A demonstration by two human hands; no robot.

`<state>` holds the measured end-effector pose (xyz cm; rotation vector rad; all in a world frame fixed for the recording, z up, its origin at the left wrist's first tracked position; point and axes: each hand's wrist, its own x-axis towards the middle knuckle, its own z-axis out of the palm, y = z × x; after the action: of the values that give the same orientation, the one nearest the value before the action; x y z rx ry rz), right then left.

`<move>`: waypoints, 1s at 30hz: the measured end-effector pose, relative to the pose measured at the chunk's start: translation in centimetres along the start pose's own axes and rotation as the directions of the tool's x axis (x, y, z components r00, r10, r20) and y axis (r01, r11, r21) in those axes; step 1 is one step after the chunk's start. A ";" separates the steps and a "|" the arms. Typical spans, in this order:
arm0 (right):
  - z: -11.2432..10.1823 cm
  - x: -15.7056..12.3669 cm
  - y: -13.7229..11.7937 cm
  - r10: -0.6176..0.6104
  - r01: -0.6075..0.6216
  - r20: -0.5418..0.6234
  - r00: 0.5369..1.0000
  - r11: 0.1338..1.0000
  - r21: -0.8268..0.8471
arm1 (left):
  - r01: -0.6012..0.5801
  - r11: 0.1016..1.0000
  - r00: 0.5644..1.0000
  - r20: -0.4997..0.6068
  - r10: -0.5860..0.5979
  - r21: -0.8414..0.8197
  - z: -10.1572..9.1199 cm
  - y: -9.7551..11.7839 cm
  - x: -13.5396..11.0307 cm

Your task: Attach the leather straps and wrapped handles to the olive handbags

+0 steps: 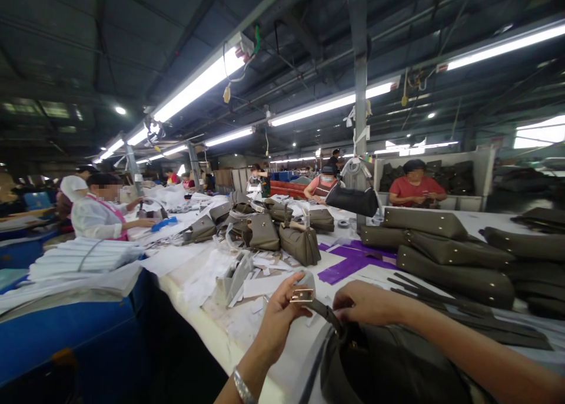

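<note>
One white table [220,324] is filling most of the lower view, its near edge slanting down in front of the wearer. Towards the table's right edge, dark stacked bags [459,248] are lying on their sides; towards its far edge, a looser heap [265,230] of similar bags is sprawling among white scraps. The bag [401,363] being worked on is resting at the near edge, its opening facing the hands. A purple sheet [335,271] is lying between heap and stack. The right hand [371,301] is bending its fingers close around the strap's base beside the bag's opening; its fingertips are partly hidden, so how firmly it is gripping cannot be told. The left hand [279,307] is closing thumb and fingers on the free end of the strap [324,311], which is arching up from the bag. Smallest, a gold buckle [302,296] is showing at that end, facing up. Working well here probably means steadying the strap at its base, letting it curve without twisting or creasing, and pinching beside the buckle so its shiny face is staying unscratched.
</note>
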<state>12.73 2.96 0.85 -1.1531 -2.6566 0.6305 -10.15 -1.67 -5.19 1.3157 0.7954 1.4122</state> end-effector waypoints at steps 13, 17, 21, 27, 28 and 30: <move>-3.4 -1.7 0.7 0.011 0.060 -0.408 0.913 0.985 0.162 | -0.068 0.676 0.995 0.098 -0.006 0.733 -3.3 -3.1 0.0; -4.5 -1.5 0.0 0.054 0.032 -0.423 0.904 0.981 0.194 | -0.186 0.577 0.971 0.061 0.230 0.795 -4.4 2.9 5.2; -6.6 -1.5 -2.9 0.078 0.039 -0.454 0.888 0.969 0.243 | -0.398 0.396 0.888 0.239 0.393 0.828 -0.9 9.5 8.0; -9.9 -5.2 -6.8 0.068 0.052 -0.470 0.880 0.970 0.237 | -0.605 0.080 0.718 0.500 0.484 0.792 4.9 13.5 6.1; -10.2 -6.1 -6.6 0.075 0.025 -0.521 0.850 0.983 0.181 | -0.595 0.102 0.733 0.486 0.475 0.797 4.8 13.2 5.7; -10.7 -7.8 -5.2 0.075 -0.042 -0.628 0.774 0.997 0.068 | -0.555 0.170 0.782 0.441 0.441 0.814 3.9 12.1 5.0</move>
<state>18.11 -2.57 12.77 -1.1749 -2.0213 0.2420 -8.67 -0.95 8.32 2.7816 1.2444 1.3347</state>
